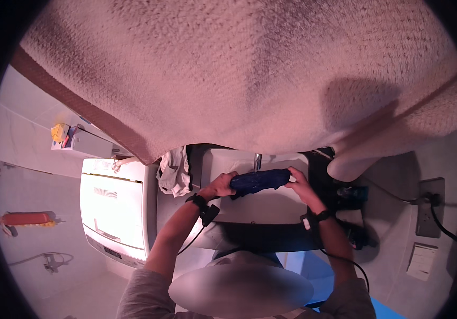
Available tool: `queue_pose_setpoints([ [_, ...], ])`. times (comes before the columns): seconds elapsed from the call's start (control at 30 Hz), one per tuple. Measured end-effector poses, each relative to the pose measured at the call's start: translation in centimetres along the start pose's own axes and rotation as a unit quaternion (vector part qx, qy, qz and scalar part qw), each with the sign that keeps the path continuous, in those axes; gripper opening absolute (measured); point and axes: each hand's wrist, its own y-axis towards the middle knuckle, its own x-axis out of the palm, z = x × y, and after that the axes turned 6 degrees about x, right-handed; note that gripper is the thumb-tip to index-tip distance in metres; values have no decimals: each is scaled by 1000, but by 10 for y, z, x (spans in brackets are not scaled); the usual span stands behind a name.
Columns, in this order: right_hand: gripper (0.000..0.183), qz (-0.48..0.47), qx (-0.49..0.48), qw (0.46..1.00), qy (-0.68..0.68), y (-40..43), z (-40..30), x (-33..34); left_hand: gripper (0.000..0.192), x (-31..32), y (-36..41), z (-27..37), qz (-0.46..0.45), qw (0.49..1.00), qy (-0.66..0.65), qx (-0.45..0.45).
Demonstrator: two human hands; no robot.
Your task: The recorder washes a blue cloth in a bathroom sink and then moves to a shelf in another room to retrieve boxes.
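A dark blue wet cloth (260, 180) is stretched between my two hands over a white washbasin (268, 209). My left hand (221, 185) grips its left end, and my right hand (298, 184) has hold of the right end. Just behind the cloth stands a chrome faucet (257, 160), its spout close to the cloth's upper edge. Whether water is running I cannot tell. Each wrist wears a black strap with a small cabled device.
A large light towel (228, 79) hangs across the upper view. Left of the basin lie pale crumpled clothes (173, 171), beside a white washing machine (113, 203). Bottles (352, 193) stand on the right, near a wall socket (429, 207) with a plugged-in cable.
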Motion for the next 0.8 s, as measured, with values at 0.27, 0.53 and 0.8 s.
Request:
queue_pose_setpoints([
  [0.27,61,12,101,967,-234,57,124,15,73,43,17,-32,39,995,86,15],
  [0.53,81,83,-20,876,-475,66,97,59,89,78,11,-24,-5,955,175,-239],
  [0.8,52,43,109,902,-416,84,129,96,66,104,43,-38,153,957,-42,-242],
])
